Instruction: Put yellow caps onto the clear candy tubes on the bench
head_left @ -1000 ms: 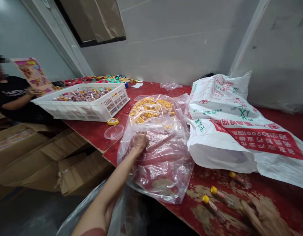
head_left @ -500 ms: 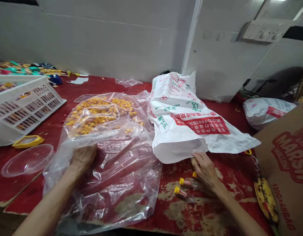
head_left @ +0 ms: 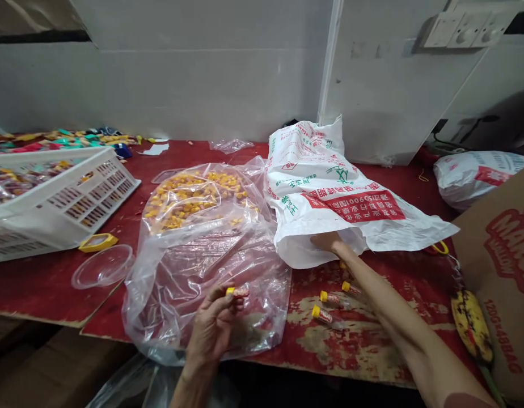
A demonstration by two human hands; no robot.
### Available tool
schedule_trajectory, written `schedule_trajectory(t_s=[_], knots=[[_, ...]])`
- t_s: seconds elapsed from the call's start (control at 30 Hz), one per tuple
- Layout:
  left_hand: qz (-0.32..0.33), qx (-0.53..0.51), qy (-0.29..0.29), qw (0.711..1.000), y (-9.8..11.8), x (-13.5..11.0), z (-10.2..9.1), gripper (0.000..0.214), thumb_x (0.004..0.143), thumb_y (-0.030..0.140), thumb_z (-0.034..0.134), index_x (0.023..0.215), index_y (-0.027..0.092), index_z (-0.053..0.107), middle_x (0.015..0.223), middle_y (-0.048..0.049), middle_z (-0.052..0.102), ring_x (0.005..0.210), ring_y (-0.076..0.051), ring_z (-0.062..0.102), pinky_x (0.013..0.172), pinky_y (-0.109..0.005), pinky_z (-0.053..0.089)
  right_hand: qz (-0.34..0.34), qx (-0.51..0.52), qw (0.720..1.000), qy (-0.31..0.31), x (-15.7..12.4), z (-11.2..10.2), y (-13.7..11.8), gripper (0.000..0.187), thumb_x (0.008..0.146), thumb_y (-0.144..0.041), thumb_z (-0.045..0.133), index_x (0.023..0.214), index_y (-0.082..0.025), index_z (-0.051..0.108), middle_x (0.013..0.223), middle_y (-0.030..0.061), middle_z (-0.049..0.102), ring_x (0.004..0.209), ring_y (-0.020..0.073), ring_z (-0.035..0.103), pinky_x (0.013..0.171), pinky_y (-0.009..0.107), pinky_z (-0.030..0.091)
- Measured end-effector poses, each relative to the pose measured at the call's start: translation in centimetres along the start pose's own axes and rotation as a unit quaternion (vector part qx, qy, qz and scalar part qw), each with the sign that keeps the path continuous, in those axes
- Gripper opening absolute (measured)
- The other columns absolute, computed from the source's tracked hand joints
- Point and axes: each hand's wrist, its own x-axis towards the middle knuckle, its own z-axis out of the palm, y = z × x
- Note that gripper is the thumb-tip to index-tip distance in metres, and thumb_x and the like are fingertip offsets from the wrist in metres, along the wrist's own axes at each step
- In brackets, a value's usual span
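My left hand (head_left: 211,326) is shut on a small yellow-capped tube (head_left: 237,291), holding it above a large transparent plastic bag (head_left: 206,294). Yellow candy pieces (head_left: 191,198) lie inside the far end of that bag. My right hand (head_left: 329,242) rests flat at the mouth of a white woven sack (head_left: 330,187) with red and green print, touching its lower edge. Just below that hand, several more yellow-capped tubes (head_left: 332,298) lie on the worn red table (head_left: 359,340).
A white slatted crate (head_left: 75,204) of wrapped sweets stands at the left, with loose colourful sweets behind it. A transparent bowl (head_left: 102,266) and yellow lid piece sit nearby. A printed cardboard carton (head_left: 500,266) intrudes at right, beside a yellow, dark-spotted object (head_left: 471,326).
My left hand has lifted off the plastic bag and now holds a tube. My right hand has moved from the tubes up to the sack's mouth.
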Motion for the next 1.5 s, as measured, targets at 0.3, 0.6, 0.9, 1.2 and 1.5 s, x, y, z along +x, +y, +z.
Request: schedule_trajectory(t_s=[0.3, 0.6, 0.9, 1.2, 1.5], knots=[[-0.105, -0.122, -0.043, 0.986, -6.8, -4.6, 5.0, 0.041, 0.046, 0.015, 0.086, 0.082, 0.015, 0.067, 0.074, -0.0022, 0.067, 0.063, -0.012, 0.061, 0.056, -0.020, 0.050, -0.011, 0.407, 0.913, 0.035, -15.4, -1.7, -2.4, 0.023, 0.074, -0.029, 0.057, 0.092, -0.019, 0.048, 0.090, 0.0043, 0.063, 0.078, 0.0164, 0.061, 0.068, 0.028, 0.049], [-0.086, -0.142, -0.026, 0.986, -8.2, -7.2, 6.0, 0.041, 0.046, 0.015, 0.088, 0.079, 0.015, 0.065, 0.074, -0.0014, 0.066, 0.066, -0.013, 0.062, 0.059, -0.022, 0.050, -0.086, 0.348, 0.933, 0.031, -21.9, 0.1, -2.9, 0.037, 0.082, -0.027, 0.053, 0.119, -0.024, 0.055, 0.112, 0.0068, 0.060, 0.103, 0.0215, 0.056, 0.089, 0.037, 0.048], [-0.006, -0.001, -0.109, 0.994, -10.1, -9.3, 6.1, 0.026, 0.062, 0.029, 0.080, 0.084, 0.017, 0.072, 0.083, -0.0045, 0.069, 0.075, -0.017, 0.063, 0.070, -0.026, 0.049, -0.184, 0.247, 0.951, 0.018, -22.9, -0.2, -3.5, 0.032, 0.089, -0.023, 0.047, 0.120, -0.022, 0.053, 0.117, 0.0090, 0.059, 0.109, 0.0210, 0.056, 0.092, 0.036, 0.047], [0.090, 0.202, -0.168, 0.961, -10.4, -11.4, 5.0, 0.034, 0.087, 0.042, 0.054, 0.110, 0.022, 0.068, 0.101, -0.0064, 0.069, 0.092, -0.024, 0.061, 0.084, -0.029, 0.046, -0.189, 0.275, 0.938, 0.098, -23.5, 2.6, -5.4, 0.016, 0.090, -0.022, 0.045, 0.099, -0.021, 0.058, 0.092, 0.0062, 0.064, 0.088, 0.0185, 0.061, 0.080, 0.031, 0.051], [0.180, 0.358, -0.208, 0.892, -6.1, -6.6, 3.8, 0.031, 0.084, 0.038, 0.053, 0.068, 0.019, 0.071, 0.063, -0.0037, 0.062, 0.061, -0.017, 0.055, 0.059, -0.026, 0.043, -0.003, 0.325, 0.944, 0.059, -22.8, 2.2, 0.2, 0.035, 0.085, -0.048, 0.049, 0.092, -0.021, 0.070, 0.088, 0.0081, 0.071, 0.079, 0.0239, 0.068, 0.067, 0.030, 0.056]])
